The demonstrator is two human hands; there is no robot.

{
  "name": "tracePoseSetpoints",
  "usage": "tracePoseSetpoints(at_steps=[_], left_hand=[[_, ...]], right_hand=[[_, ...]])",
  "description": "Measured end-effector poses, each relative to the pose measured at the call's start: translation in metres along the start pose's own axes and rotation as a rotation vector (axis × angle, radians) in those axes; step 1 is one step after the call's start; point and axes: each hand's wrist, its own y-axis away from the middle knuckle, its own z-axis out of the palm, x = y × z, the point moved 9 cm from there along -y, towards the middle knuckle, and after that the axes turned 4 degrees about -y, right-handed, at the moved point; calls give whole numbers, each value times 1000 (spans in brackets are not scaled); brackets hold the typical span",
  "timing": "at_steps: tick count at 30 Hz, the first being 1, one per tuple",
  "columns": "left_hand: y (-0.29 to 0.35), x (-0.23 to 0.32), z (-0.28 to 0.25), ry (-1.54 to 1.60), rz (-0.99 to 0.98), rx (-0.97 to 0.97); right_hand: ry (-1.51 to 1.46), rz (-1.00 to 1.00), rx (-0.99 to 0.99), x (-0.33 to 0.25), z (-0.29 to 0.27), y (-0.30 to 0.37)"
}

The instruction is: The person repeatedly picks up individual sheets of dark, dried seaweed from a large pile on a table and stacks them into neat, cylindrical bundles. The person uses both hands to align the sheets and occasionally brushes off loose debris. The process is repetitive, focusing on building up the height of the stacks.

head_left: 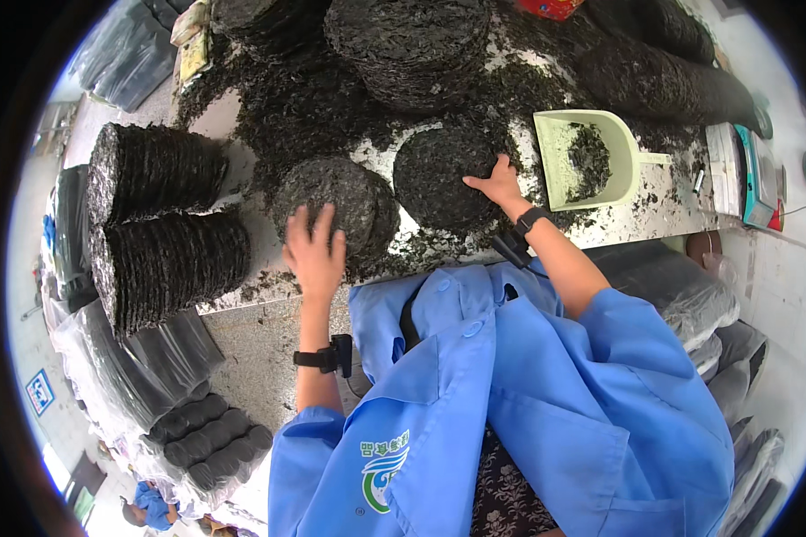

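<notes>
**Friend:** Where are the two round piles sitting?

**Me:** They're both sitting on the worktop (pixel 613 231), left of the pale green dustpan (pixel 626 166). The right pile (pixel 441 183) is sitting nearer the dustpan. The left pile (pixel 358 201) is sitting farther from it, past the right pile.

**Friend:** What are your hands doing?

**Me:** My left hand (pixel 315 249) is lying over the left pile, fingers spread, grip loose. My right hand (pixel 501 186) is resting at the edge of the right pile that is facing the dustpan. That grip is unclenched too, with my thumb lying on top.

**Friend:** How should you be handling them?

**Me:** Softly, I think! The dark stuff is looking crumbly, and loose bits (pixel 528 89) are lying around the dustpan. I should be pushing with flat fingers, not pinching, and letting both hands press the same.

**Friend:** What aren't you seeing?

**Me:** My left fingers are hiding some of their pile. I'm not seeing under either one, or how hard I'm pressing. The big pile (pixel 412 54), up and left of the dustpan, is getting cut off at the top.
</notes>
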Motion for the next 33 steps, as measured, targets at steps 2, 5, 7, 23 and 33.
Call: tracePoseSetpoints(at_steps=[2,5,7,23,33], left_hand=[[8,-8,35,-14,-34,-152],[9,-23,62,-7,-85,-267],[6,-26,55,0,-125,-351],[-9,154,-15,2143,-75,-638],[-12,157,-7,2357,-180,-751]], right_hand=[[-101,25,-53,5,9,-6],[-458,102,-172,20,22,-13],[-620,177,-301,-5,7,21],[3,-1003,121,-163,-96,233],[-333,-1019,109,-148,-133,236]])
